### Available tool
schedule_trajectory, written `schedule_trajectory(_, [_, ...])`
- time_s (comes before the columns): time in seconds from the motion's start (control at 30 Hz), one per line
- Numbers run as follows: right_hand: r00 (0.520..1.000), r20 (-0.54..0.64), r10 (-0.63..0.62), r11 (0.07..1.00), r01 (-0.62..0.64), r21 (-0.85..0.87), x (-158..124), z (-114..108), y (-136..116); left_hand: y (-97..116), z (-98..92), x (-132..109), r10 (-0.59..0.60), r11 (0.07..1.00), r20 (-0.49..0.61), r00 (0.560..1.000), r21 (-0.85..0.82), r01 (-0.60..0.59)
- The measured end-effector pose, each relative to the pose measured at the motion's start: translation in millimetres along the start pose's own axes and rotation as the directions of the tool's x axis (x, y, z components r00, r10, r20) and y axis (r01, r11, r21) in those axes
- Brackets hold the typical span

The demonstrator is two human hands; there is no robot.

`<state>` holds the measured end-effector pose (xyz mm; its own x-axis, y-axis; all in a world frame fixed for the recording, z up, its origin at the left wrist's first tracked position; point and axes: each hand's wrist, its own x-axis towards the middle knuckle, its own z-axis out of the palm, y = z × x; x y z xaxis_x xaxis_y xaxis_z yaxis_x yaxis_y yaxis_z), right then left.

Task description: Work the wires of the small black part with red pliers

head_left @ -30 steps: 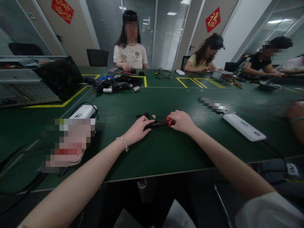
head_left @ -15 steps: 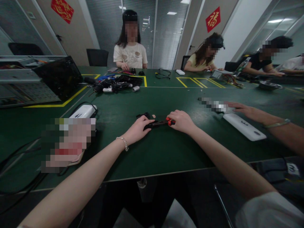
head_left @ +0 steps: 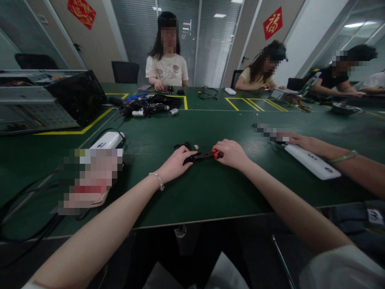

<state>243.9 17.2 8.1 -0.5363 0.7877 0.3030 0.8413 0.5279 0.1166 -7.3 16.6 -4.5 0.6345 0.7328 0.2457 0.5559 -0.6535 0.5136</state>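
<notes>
In the middle of the green table, my left hand (head_left: 179, 160) is closed on a small black part (head_left: 189, 159), mostly hidden by the fingers. From the right, my right hand (head_left: 231, 154) grips the red handles of a pair of pliers (head_left: 207, 155). The pliers' dark jaws point left and reach the black part between thumb and fingers; whether they bite on it I cannot make out. Just behind my left hand lies another black piece (head_left: 182, 145), with a small pale scrap (head_left: 196, 147) to its right.
At left lie a white power bank (head_left: 107, 140), a blurred-out phone and cables; behind them stands an open computer case (head_left: 36, 106). Tools and cables (head_left: 144, 106) are heaped at the back. On the right, a co-worker's hand (head_left: 296, 139) is beside another white power bank (head_left: 313, 161).
My hands and the pliers hold nearly the same pose. At right the co-worker's hand has moved slightly left over the blurred-out object. The whole view has shifted a little.
</notes>
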Motion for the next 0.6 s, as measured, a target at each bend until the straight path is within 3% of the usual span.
schedule_trajectory(0.6, [1.0,-0.005,0.0,1.0,0.0,0.004,-0.4,0.2,1.0,-1.3,0.5,-0.3,0.006,1.0,0.002,1.0,-0.003,-0.006])
